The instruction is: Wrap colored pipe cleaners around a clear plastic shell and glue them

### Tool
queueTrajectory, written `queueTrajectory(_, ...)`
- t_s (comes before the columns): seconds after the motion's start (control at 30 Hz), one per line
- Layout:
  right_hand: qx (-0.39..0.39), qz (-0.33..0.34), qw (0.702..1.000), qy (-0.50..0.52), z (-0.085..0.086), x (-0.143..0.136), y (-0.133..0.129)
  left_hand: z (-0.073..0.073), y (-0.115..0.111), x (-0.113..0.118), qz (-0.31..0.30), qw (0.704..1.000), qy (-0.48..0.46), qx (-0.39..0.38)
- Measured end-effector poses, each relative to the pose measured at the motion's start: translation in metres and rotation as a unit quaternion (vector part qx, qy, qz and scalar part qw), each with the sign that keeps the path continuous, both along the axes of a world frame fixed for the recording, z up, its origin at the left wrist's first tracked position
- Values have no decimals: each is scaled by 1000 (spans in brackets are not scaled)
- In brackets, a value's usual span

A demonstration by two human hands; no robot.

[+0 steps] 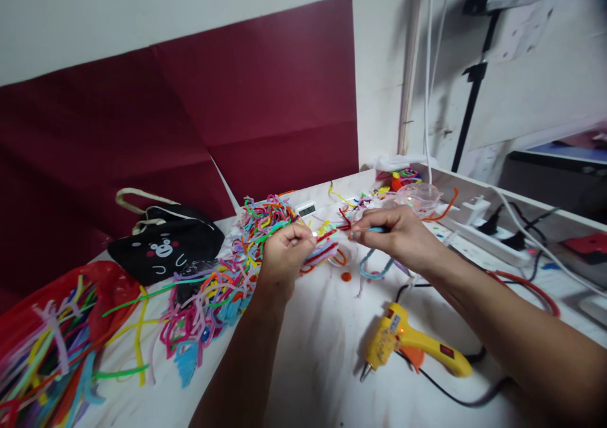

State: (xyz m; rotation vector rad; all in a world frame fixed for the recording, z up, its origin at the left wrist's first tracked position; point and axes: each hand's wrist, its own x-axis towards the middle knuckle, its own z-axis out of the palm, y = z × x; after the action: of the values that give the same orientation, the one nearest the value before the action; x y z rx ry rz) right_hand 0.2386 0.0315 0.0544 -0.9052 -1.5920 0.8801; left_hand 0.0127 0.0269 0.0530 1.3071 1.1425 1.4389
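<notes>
Over the middle of the white table, my left hand is closed in a pinch, with a tiny pale thing at its fingertips that is too small to name. Facing it, my right hand is also pinched closed, its fingers around something small and partly hidden. A blue fuzzy strip hangs in a loop just below my right hand. Between and behind the hands lie red and yellow pipe cleaner pieces. An orange round piece rests on the table below the gap between them.
A yellow glue gun with a black cord lies at front right. Pipe cleaners heap at left, beside a black bag and a red plastic bag. At right are a power strip and cables; a small display stands behind.
</notes>
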Motion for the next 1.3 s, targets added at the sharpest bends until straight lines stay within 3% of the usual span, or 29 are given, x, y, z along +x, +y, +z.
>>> queueTrajectory(0.27,126,-80,988,-28,-8,-2,4,10,1,-2,69,996,-17,59)
queueTrajectory(0.37,170,-110,976,-77,-14,2,9,12,3,-3,94,992,-22,81)
queueTrajectory(0.43,174,-96,972,-125,-18,5,13,12,3,-5,94,992,-28,85)
queueTrajectory(0.6,100,57,966,-230,-27,1,17,14,1,-8,60,996,-37,56)
queueTrajectory(0.8,-51,155,969,-185,-34,-9,16,19,-2,-9,67,996,-46,47)
queueTrajectory(1.03,-88,141,977,-136,-25,3,14,20,-4,-11,67,995,-54,42)
queueTrajectory(1.3,-124,85,983,-103,-31,15,-1,20,-8,-9,80,993,-65,65)
